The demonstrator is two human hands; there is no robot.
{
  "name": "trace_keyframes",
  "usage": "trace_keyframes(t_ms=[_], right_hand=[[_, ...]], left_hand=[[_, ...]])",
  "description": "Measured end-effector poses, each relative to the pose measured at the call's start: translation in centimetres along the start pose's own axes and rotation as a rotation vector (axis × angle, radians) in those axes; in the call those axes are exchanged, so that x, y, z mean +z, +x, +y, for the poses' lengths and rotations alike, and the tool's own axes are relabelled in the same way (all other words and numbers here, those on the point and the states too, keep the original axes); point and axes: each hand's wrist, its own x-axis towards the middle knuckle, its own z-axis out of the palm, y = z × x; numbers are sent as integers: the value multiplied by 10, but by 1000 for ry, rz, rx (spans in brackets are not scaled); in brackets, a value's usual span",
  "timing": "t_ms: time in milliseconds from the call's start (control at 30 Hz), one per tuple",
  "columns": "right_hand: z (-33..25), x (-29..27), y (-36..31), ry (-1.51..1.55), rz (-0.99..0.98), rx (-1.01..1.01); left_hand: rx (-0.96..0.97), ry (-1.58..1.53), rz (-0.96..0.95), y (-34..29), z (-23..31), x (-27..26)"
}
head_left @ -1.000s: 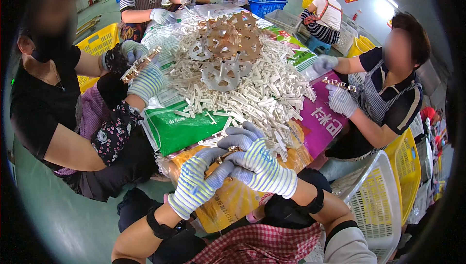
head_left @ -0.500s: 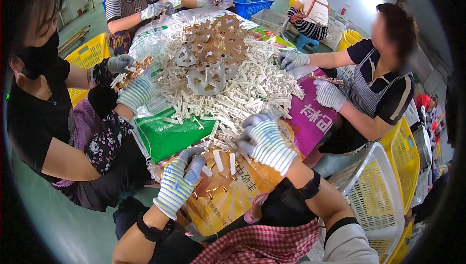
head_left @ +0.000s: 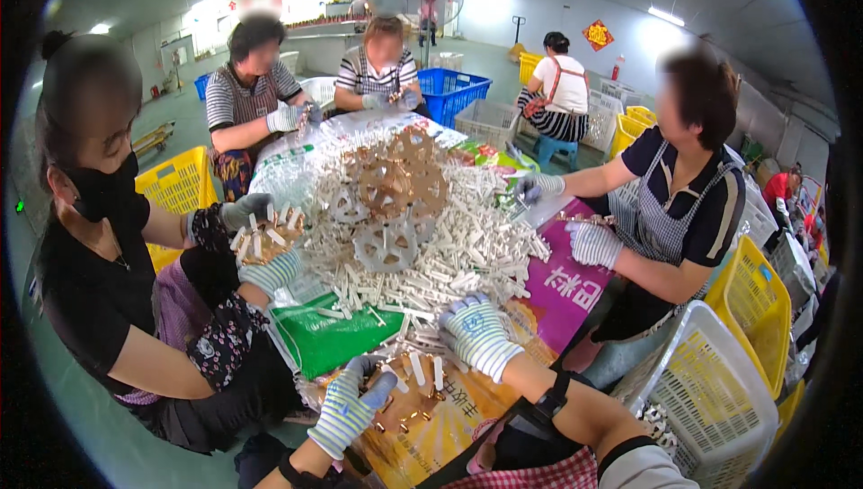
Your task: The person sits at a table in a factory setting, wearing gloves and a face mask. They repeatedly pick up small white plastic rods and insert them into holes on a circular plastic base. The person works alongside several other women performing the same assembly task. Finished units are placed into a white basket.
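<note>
My left hand, in a striped glove with grey fingertips, grips the left edge of a copper-coloured disc with thumb and fingers. Several white strips stand in its far part, and small copper-coloured clips line its near part. At the near edge of a large heap of white strips, my right hand reaches in, gloved alike. Its fingers curl downward, and the fingertips are hidden. On the heap lie copper-coloured cutout discs and a silver-grey one.
Printed sacks cover the table, including a green one and a purple one. Co-workers sit left, right and across, some holding copper-coloured parts. A white crate and yellow crates stand at my right; a blue crate is beyond the table.
My view has tilted up, showing more of the room. The co-worker at left has turned a disc so its white strips show. My left hand keeps its hold; my right hand stays by the heap.
</note>
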Motion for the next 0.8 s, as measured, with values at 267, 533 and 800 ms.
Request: trace_keyframes(t_ms=[267, 533, 800], right_hand=[[1, 1, -1, -16, 16, 7], [3, 5, -1, 133, 252, 92], [10, -7, -9, 921, 273, 273]], left_hand=[[-18, -208, -11, 0, -1, 4], [-28, -162, 2, -3, 6, -4], [37, -115, 13, -3, 16, -2]])
